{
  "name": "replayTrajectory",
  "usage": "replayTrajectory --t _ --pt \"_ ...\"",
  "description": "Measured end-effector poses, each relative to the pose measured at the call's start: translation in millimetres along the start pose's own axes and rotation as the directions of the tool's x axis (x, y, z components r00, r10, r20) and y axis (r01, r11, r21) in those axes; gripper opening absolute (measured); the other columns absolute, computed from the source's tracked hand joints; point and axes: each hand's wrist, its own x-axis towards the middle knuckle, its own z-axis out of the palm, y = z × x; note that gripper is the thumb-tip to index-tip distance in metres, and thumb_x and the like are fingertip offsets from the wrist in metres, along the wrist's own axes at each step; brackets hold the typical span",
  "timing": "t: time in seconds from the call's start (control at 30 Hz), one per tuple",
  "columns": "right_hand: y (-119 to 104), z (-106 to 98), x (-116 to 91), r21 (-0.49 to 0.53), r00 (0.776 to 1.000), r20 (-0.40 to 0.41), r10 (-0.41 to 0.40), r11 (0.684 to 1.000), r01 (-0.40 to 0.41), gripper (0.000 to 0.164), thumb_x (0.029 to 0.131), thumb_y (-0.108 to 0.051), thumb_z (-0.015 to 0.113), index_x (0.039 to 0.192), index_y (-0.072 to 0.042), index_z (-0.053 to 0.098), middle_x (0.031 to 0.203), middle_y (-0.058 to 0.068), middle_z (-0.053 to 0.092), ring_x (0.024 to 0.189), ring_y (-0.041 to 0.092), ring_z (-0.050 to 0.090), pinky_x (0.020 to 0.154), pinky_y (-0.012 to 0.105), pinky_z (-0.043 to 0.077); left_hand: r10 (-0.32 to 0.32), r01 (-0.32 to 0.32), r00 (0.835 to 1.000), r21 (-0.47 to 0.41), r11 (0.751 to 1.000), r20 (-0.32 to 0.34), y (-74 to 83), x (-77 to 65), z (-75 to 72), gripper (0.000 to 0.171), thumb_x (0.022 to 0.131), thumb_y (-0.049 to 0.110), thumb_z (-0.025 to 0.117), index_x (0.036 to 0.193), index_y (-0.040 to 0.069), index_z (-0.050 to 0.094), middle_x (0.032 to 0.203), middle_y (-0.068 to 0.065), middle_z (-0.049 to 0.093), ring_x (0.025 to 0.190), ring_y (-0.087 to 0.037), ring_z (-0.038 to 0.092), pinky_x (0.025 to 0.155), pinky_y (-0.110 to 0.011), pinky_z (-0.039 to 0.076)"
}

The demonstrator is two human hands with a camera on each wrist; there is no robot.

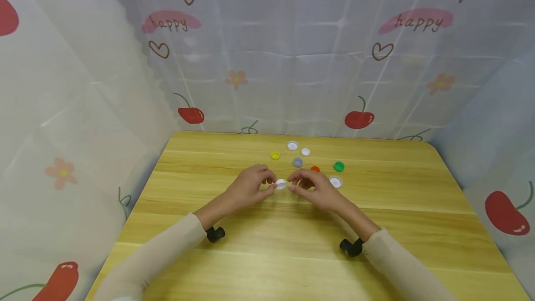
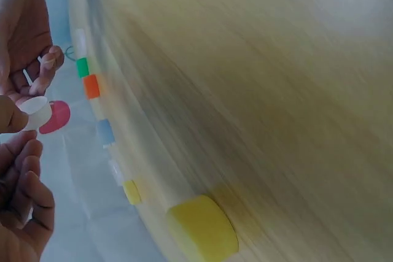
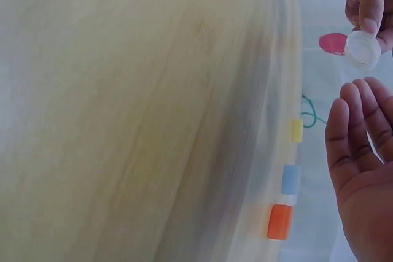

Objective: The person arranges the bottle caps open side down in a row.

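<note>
One white cap [image 1: 280, 184], round and rimmed, is held clear of the tabletop [image 1: 284, 254]. It is pinched at the left hand's [image 1: 251, 186] 3 o'clock, circular face turned toward the right hand [image 1: 315, 188], just apart at the cap's 3 o'clock.

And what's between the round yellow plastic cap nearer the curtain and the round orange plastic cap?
A round, pale blue plastic cap; the head view shows it.
</note>
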Motion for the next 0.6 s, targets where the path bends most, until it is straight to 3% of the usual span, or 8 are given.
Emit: replayTrajectory --t 0.07,0.13,0.23,0.3,0.37,0.43,0.53,0.6 --pt "1.4 0.6 0.8 0.038 0.999 0.033 0.032 0.999 -0.033 0.016 0.107 -0.027 0.070 0.121 -0.021 0.075 0.106 0.002 0.075 0.089 0.023 0.071 0.081 0.030 0.060 0.110 -0.106 0.993 0.115 0.988 -0.030 0.5 -2.4 0.1 0.007 0.098 0.020 0.077 0.104 0.017 0.077 0.099 0.004 0.070 0.088 -0.012 0.062 0.075 -0.024 0.055" --pt "2.0 1.5 1.5 0.089 0.996 0.071 0.048 0.995 -0.055 0.017 0.109 -0.026 0.067 0.121 -0.018 0.076 0.109 0.010 0.076 0.091 0.031 0.070 0.081 0.031 0.060 0.240 -0.221 0.969 0.223 0.949 -0.059 0.9 -4.3 1.1 0.009 0.098 0.020 0.078 0.106 0.016 0.077 0.101 0.003 0.070 0.089 -0.012 0.062 0.075 -0.023 0.056" --pt "1.8 2.7 1.7 0.166 0.991 0.117 0.062 0.983 -0.081 0.020 0.109 -0.024 0.065 0.121 -0.013 0.076 0.114 0.021 0.076 0.097 0.042 0.069 0.082 0.034 0.060 0.418 -0.358 0.903 0.363 0.861 -0.101 2.1 -4.3 3.7 0.011 0.096 0.019 0.079 0.106 0.014 0.077 0.101 0.002 0.071 0.089 -0.012 0.065 0.075 -0.021 0.057" --pt "2.2 3.2 1.3 0.199 0.989 0.135 0.068 0.975 -0.094 0.020 0.109 -0.023 0.066 0.121 -0.011 0.076 0.115 0.024 0.075 0.099 0.046 0.068 0.084 0.035 0.060 0.500 -0.410 0.858 0.427 0.806 -0.121 2.8 -3.1 6.1 0.011 0.095 0.018 0.079 0.105 0.013 0.077 0.100 0.002 0.072 0.089 -0.013 0.066 0.076 -0.020 0.057" --pt "2.7 3.4 1.1 0.216 0.987 0.143 0.077 0.971 -0.107 0.018 0.108 -0.022 0.067 0.119 -0.011 0.076 0.114 0.025 0.074 0.100 0.047 0.067 0.085 0.035 0.060 0.550 -0.436 0.825 0.472 0.766 -0.130 3.2 -1.7 8.6 0.011 0.094 0.018 0.079 0.103 0.013 0.077 0.099 0.002 0.073 0.088 -0.012 0.067 0.076 -0.019 0.057" --pt "3.9 3.8 0.9 0.226 0.986 0.145 0.081 0.968 -0.113 0.017 0.107 -0.021 0.068 0.117 -0.010 0.076 0.113 0.026 0.074 0.100 0.047 0.067 0.086 0.034 0.060 0.578 -0.450 0.806 0.500 0.740 -0.130 3.5 -0.8 10.5 0.011 0.094 0.018 0.080 0.103 0.013 0.077 0.098 0.002 0.073 0.088 -0.012 0.067 0.076 -0.019 0.057" --pt "6.1 4.3 1.1 0.235 0.986 0.147 0.080 0.965 -0.113 0.014 0.106 -0.019 0.069 0.114 -0.010 0.076 0.110 0.028 0.073 0.098 0.048 0.066 0.085 0.034 0.060 0.599 -0.458 0.792 0.530 0.713 -0.122 4.3 -0.4 12.3 0.011 0.094 0.020 0.081 0.103 0.013 0.078 0.097 0.002 0.074 0.089 -0.012 0.067 0.077 -0.019 0.058" --pt "7.5 4.8 1.3 0.242 0.986 0.149 0.072 0.964 -0.107 0.014 0.106 -0.018 0.069 0.114 -0.009 0.076 0.110 0.029 0.072 0.097 0.049 0.066 0.084 0.033 0.060 0.599 -0.458 0.792 0.536 0.709 -0.116 4.9 -0.8 12.6 0.012 0.095 0.021 0.081 0.103 0.013 0.078 0.098 0.002 0.074 0.089 -0.012 0.067 0.078 -0.019 0.058"
